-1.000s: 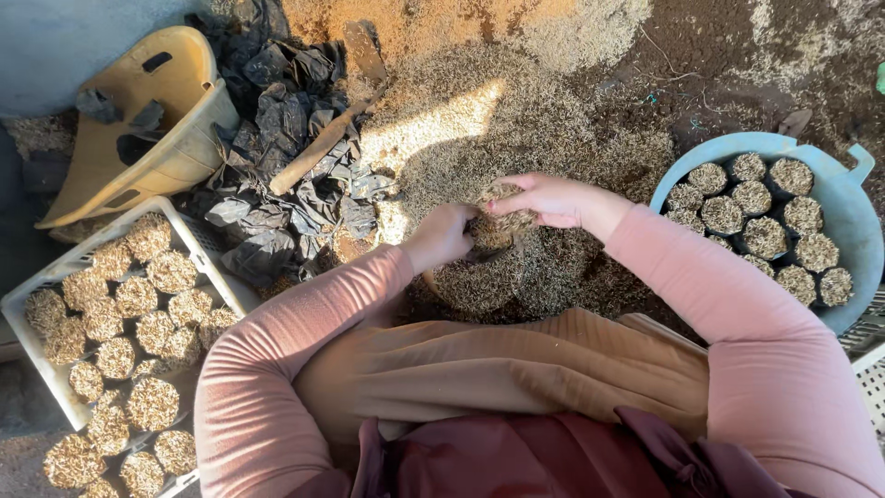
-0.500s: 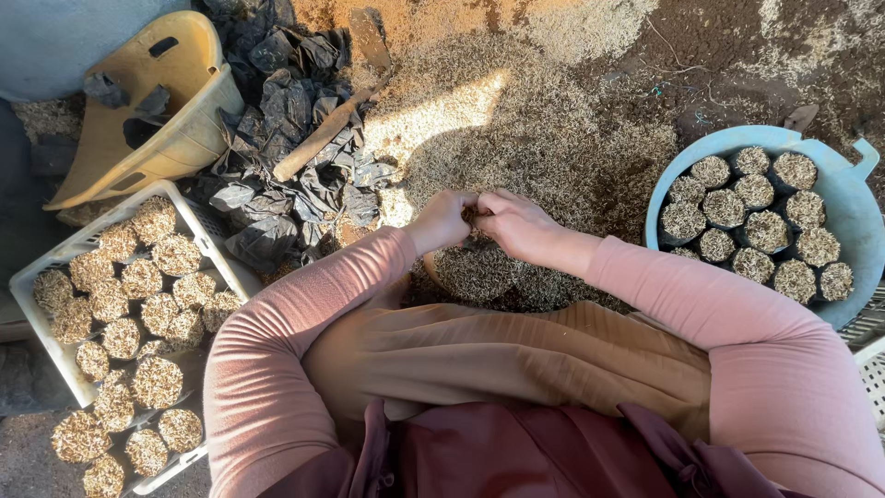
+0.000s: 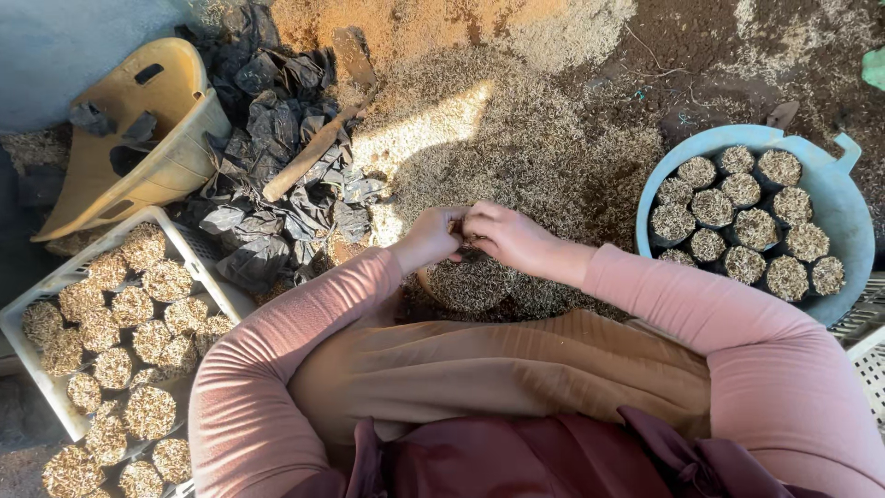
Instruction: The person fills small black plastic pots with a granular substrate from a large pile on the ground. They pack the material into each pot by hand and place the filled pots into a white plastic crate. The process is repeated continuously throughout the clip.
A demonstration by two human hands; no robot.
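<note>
- Containers: a round light-blue plastic basin (image 3: 843,207) lies well to the right of the fingers, packed with small dark nursery bags filled to the brim with pale husk mix (image 3: 737,221); about fifteen show, standing upright and touching one another.
- A white slatted plastic crate (image 3: 198,263) sits well to the left of the fingers and below them in the view, holding the same kind of filled bags (image 3: 129,350) in rough rows; more of them stand just outside its lower edge.
- An overturned yellow plastic tub (image 3: 157,120) lies farther up on the left; beside it, a heap of empty crumpled black plastic bags (image 3: 277,157) with a wooden stick (image 3: 309,152) lying across it.
- Beyond the fingers spreads a mound of loose pale husk material (image 3: 498,129).
- Hands: the left hand (image 3: 431,237) and the right hand (image 3: 505,235) meet fingertip to fingertip, pinching the rim of a husk-filled dark bag (image 3: 470,281) that stands just below them, by the lap.
- Change: a second ago the right hand reached out over the mound and the left was apart from it; both have since drawn together above the bag.
</note>
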